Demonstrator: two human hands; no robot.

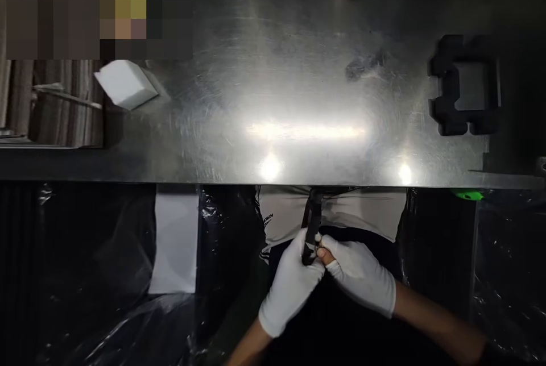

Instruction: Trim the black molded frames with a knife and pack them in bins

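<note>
Both gloved hands meet below the near edge of the steel table (298, 70), in front of the person's waist, so the work sits close to the body instead of on the tabletop. The left hand (290, 289) wraps its grip around a narrow dark strap-like piece (313, 224) that runs up toward the table edge, and the right hand (360, 278) pinches the same piece at its lower end between thumb and a bare fingertip (the white glove seems cut open there, perhaps for feel). What the dark piece is cannot be told for sure.

On the table, well apart from the hands, lie a white foam block (124, 83) at far left and a black foam frame (464, 86) at far right. A green object (468, 195) peeks from under the table edge.

Small lettering on the pale garment (273, 212) is too blurred to read.
</note>
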